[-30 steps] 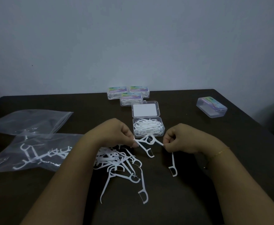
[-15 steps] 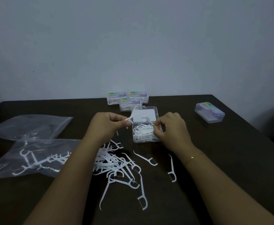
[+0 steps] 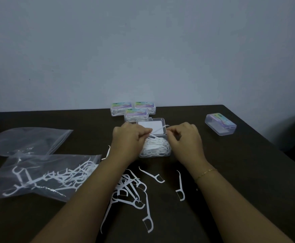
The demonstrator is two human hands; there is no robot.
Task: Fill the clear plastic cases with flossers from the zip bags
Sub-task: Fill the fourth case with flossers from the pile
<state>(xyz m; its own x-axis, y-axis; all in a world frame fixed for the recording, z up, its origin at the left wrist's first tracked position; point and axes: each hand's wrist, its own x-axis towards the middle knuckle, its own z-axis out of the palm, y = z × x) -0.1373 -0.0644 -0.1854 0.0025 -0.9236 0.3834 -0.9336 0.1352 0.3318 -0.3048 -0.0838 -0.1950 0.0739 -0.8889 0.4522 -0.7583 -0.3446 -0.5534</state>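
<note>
I see both hands pinching one flosser (image 3: 158, 129) over the open case (image 3: 155, 146): left hand (image 3: 128, 140), right hand (image 3: 187, 137). Their fingertips hide its ends. It sits lower, more level than half a second ago.

— Lighting?
— Dim and flat, with a cool grey-blue cast. No lamp or window shows; the wall (image 3: 143, 50) is evenly lit, darkening toward its lower left.
— Shadows, glare?
— Shadows are soft and faint on the dark table (image 3: 248, 172). Mild sheen on the zip bags (image 3: 38, 172).
— Sharpness?
— Soft and noisy throughout; case labels are unreadable. The table's far edge bows, typical of wide-angle distortion.
</note>
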